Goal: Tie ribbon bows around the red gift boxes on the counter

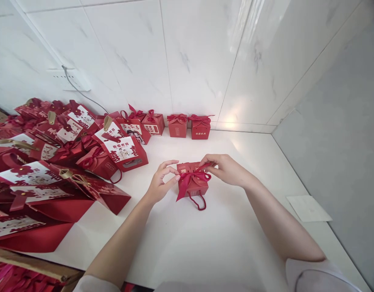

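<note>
A small red gift box (193, 187) stands on the white table in front of me, with a dark pink ribbon (184, 186) tied in a bow across its top. One ribbon tail hangs down the box's front left, and a twisted red cord handle (201, 207) droops from the near side. At the bow's left side, my left hand (163, 181) has thumb and forefinger pinched on the ribbon, its other fingers lifted. My right hand (223, 167) grips a ribbon end between thumb and fingers at the box's far right corner.
Many red gift boxes and bags (68, 158) crowd the table's left. Two ribboned boxes (177, 127) stand by the tiled wall. A white square plate (308, 208) is on the right. Below the left edge sits a wooden crate (37, 265) of red items.
</note>
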`<control>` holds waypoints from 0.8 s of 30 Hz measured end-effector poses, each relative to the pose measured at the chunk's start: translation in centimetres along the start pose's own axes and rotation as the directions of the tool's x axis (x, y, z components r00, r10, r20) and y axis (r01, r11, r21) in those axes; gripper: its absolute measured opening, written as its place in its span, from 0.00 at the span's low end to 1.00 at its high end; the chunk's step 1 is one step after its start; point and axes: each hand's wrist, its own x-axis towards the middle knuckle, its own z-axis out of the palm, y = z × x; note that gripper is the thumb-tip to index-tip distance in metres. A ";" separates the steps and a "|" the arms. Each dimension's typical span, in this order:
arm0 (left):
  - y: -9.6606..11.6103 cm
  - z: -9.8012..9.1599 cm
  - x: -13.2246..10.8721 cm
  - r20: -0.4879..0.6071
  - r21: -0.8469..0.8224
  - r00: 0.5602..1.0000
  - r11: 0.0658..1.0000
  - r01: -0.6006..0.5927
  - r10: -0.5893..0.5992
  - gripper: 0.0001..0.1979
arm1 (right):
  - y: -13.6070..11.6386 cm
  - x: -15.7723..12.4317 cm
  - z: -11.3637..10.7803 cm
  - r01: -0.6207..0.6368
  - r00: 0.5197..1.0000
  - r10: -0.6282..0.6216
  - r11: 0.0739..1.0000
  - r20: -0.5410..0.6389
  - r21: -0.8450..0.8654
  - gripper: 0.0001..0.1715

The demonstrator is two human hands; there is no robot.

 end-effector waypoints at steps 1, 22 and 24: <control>-0.1 0.0 0.0 0.001 -0.032 1.000 0.999 0.014 -0.014 0.07 | 0.2 0.1 0.1 -0.008 1.000 0.007 0.999 -0.027 -0.032 0.13; -0.1 0.4 0.1 0.005 0.003 0.999 0.999 -0.045 0.045 0.05 | -0.8 0.5 1.9 0.355 0.911 -0.372 0.927 0.175 0.122 0.20; -0.2 0.4 0.1 0.007 -0.003 0.999 0.999 -0.051 0.051 0.05 | -0.7 0.6 2.1 0.319 0.935 -0.331 0.941 0.123 0.109 0.20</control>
